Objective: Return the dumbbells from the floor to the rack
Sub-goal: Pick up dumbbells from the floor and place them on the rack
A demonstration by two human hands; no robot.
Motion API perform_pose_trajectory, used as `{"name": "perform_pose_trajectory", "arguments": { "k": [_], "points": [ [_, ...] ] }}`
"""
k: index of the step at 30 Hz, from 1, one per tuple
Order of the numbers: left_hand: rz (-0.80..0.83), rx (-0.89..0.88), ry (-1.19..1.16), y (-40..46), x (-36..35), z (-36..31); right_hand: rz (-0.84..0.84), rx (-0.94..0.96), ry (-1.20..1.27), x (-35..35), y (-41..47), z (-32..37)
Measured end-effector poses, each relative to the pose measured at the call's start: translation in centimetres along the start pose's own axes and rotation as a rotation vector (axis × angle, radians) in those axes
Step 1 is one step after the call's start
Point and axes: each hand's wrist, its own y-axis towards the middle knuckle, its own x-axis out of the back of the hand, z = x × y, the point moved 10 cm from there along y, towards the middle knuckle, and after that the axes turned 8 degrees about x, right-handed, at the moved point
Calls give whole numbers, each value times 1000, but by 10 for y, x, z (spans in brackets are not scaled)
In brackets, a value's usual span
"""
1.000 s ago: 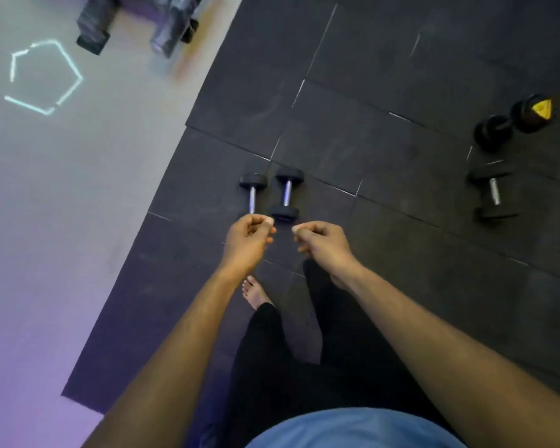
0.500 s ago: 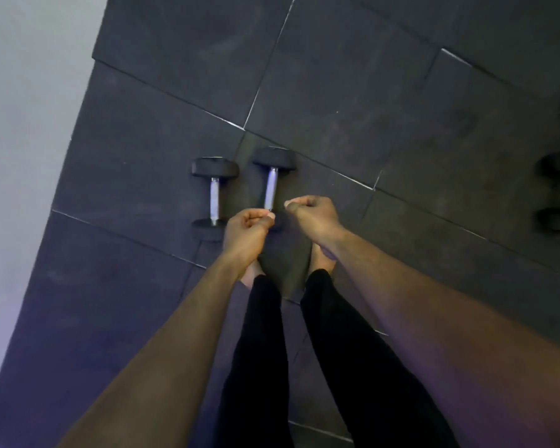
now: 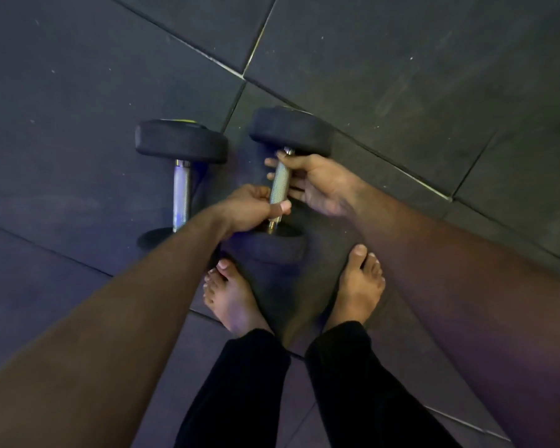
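The view now sits much lower over the dark rubber floor tiles (image 3: 401, 76) than a second ago, when both fists hung loosely curled above the pair of weights; the person has bent down and taken hold. The right dumbbell (image 3: 280, 184) lies on the floor just ahead of the bare feet (image 3: 233, 295), and both hands are on its knurled handle: the left hand (image 3: 249, 206) is closed around the near end, the right hand (image 3: 317, 184) has its fingers curling under the far part, not yet fully shut. So the lift looks about to begin. The left dumbbell (image 3: 181, 179) lies just beside, parallel, untouched. No rack shows here. The toes sit near the closer head, a risk if the grip slips
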Motion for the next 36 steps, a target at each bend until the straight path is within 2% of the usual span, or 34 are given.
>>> {"name": "perform_pose_trajectory", "arguments": {
  "k": [6, 12, 14, 18, 19, 21, 23, 25, 29, 32, 36],
  "points": [
    [5, 53, 104, -12, -2, 1, -43, -7, -51, -13, -11, 11],
    [-124, 40, 125, -12, -3, 16, -116, 71, -111, -14, -33, 15],
    [-178, 2, 170, -42, -3, -2, -157, 179, -184, -11, -53, 20],
    [-401, -161, 330, -89, 1, -38, -171, 541, -483, -17, -114, 53],
    [-425, -215, 296, -94, -2, -45, -149, 617, -504, -23, -129, 61],
    [-419, -329, 68, -108, -9, -59, -85, 757, -496, -34, -154, 74],
    [-422, -340, -304, -116, -6, -51, -42, 799, -487, -38, -164, 77],
    [-395, -306, -465, -128, -5, -48, -26, 794, -523, -40, -167, 76],
    [-459, -342, 2, -132, -14, -49, -47, 783, -546, -41, -169, 74],
    [-547, -203, 127, -130, -8, -30, -69, 757, -494, -40, -178, 67],
    [-612, -256, 119, -155, 0, -32, -82, 732, -502, -46, -203, 64]
  ]
}}
